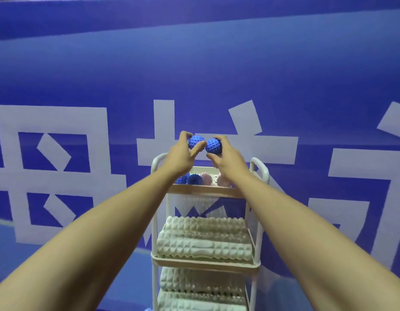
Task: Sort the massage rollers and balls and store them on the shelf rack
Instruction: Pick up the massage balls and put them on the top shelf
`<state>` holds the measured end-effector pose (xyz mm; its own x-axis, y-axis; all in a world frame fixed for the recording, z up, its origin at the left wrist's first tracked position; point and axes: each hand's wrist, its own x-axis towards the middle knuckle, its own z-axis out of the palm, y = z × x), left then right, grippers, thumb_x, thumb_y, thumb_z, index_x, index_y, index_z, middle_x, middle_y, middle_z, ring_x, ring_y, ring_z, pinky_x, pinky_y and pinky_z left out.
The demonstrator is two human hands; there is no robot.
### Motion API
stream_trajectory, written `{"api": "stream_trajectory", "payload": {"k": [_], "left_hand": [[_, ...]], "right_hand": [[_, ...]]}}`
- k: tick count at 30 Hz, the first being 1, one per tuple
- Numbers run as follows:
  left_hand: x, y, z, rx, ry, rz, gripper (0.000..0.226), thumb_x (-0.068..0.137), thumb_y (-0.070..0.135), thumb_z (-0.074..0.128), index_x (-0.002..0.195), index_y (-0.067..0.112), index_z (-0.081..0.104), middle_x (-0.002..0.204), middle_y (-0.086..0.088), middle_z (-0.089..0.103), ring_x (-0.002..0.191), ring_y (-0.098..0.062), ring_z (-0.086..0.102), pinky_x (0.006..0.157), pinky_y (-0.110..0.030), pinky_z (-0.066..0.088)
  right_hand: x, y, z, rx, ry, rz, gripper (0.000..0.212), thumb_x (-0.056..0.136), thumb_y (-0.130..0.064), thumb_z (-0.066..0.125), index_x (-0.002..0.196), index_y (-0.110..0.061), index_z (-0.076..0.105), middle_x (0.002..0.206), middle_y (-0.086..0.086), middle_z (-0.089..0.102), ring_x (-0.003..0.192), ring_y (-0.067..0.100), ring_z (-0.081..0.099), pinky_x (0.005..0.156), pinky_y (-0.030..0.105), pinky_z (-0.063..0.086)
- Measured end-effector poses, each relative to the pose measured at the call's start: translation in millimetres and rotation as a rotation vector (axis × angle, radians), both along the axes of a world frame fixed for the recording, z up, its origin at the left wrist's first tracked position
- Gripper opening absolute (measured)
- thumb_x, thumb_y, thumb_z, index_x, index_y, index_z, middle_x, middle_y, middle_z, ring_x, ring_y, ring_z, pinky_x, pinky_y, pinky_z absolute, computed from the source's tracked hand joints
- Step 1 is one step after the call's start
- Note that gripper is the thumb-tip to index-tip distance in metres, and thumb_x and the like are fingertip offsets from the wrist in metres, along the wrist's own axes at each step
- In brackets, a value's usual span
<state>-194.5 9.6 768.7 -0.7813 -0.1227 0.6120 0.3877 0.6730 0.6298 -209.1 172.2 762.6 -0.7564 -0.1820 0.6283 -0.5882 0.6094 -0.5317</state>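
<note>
Dim, blue-tinted light falls evenly, with no clear source; the forearms nearer than the left hand point(180, 156) look stretched by wide-angle distortion (strongest at the bottom corners); detail is soft throughout; shadows are faint.

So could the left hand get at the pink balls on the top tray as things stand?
Probably not right away: the left hand grips a blue spiky ball above the top tray, so it is occupied, though nothing blocks the pink balls.

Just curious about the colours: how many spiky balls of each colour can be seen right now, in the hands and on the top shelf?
Blue balls: 4, one in the left hand, one in the right hand, two on the top shelf
Pink balls: 2
Total: 6
</note>
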Motion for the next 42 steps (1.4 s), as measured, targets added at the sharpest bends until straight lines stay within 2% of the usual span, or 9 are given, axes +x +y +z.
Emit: {"api": "stream_trajectory", "payload": {"k": [4,7,12,20,27,30,34,39,42], "left_hand": [[-45,0,-2,0.137,-0.069,-0.045,0.043,0.102,0.050,0.047,0.132,0.023,0.033,0.121,-0.014,0.060,0.105,-0.034,0.062,0.093,-0.049,0.053],[-67,-4,-12,0.230,-0.123,-0.040,0.033,0.102,0.051,0.041,0.124,0.032,0.027,0.121,-0.026,0.058,0.113,-0.043,0.057,0.092,-0.052,0.052],[-89,-17,-25,0.232,-0.112,-0.046,0.036,0.102,0.052,0.041,0.128,0.032,0.027,0.121,-0.021,0.058,0.099,-0.032,0.061,0.097,-0.053,0.052],[-90,-19,-30,0.105,-0.099,-0.112,0.040,0.102,0.045,0.052,0.132,0.029,0.031,0.116,-0.002,0.059,0.073,-0.007,0.057,0.062,-0.017,0.043],[-88,-16,-30,0.136,-0.113,-0.120,0.042,0.102,0.046,0.051,0.133,0.026,0.031,0.118,-0.005,0.058,0.076,-0.008,0.058,0.067,-0.020,0.043],[-86,-16,-29,0.153,-0.104,-0.125,0.044,0.101,0.045,0.053,0.136,0.026,0.033,0.119,-0.004,0.058,0.077,-0.009,0.058,0.071,-0.024,0.049],[-78,-13,-27,0.190,-0.076,-0.196,0.044,0.097,0.043,0.062,0.135,0.027,0.047,0.114,-0.007,0.065,0.077,-0.019,0.062,0.071,-0.027,0.055],[-68,-16,-28,0.109,-0.081,-0.224,0.040,0.096,0.049,0.061,0.131,0.030,0.060,0.098,0.008,0.073,0.089,-0.009,0.071,0.070,-0.017,0.052],[-72,-16,-25,0.147,-0.042,-0.163,0.027,0.103,0.042,0.048,0.111,0.025,0.067,0.100,0.005,0.066,0.091,-0.010,0.063,0.088,-0.034,0.053]], "right_hand": [[-42,-10,3,0.036,-0.037,-0.008,0.046,0.098,-0.030,0.063,0.137,-0.028,0.038,0.123,0.007,0.062,0.101,0.024,0.060,0.081,0.031,0.047],[-62,-16,-7,0.081,-0.099,0.025,0.047,0.099,-0.028,0.063,0.135,-0.025,0.035,0.124,0.010,0.060,0.096,0.024,0.057,0.078,0.031,0.042],[-78,-20,-22,0.141,-0.123,0.001,0.046,0.101,-0.032,0.058,0.137,-0.026,0.031,0.124,0.010,0.059,0.098,0.024,0.059,0.080,0.033,0.047],[-83,-26,-31,0.320,-0.144,-0.213,0.045,0.101,-0.047,0.042,0.128,-0.012,0.051,0.124,0.012,0.060,0.107,0.032,0.058,0.088,0.043,0.050],[-84,-23,-31,0.334,-0.167,-0.338,0.048,0.100,-0.045,0.052,0.133,-0.014,0.039,0.120,0.012,0.065,0.108,0.034,0.061,0.093,0.047,0.049],[-85,-25,-32,0.319,-0.128,-0.290,0.046,0.102,-0.046,0.048,0.138,-0.017,0.045,0.135,0.009,0.057,0.119,0.031,0.056,0.099,0.049,0.048],[-83,-22,-27,0.072,-0.033,-0.050,0.052,0.103,-0.038,0.050,0.151,-0.037,0.029,0.149,0.004,0.045,0.124,0.026,0.055,0.098,0.047,0.051],[-81,-21,-28,0.031,0.004,0.196,0.052,0.099,-0.017,0.058,0.143,-0.040,0.042,0.139,-0.001,0.055,0.108,0.018,0.063,0.085,0.029,0.053],[-80,-22,-28,0.001,-0.006,0.087,0.044,0.099,-0.026,0.061,0.138,-0.035,0.042,0.134,0.002,0.054,0.109,0.022,0.061,0.089,0.034,0.054]]}}
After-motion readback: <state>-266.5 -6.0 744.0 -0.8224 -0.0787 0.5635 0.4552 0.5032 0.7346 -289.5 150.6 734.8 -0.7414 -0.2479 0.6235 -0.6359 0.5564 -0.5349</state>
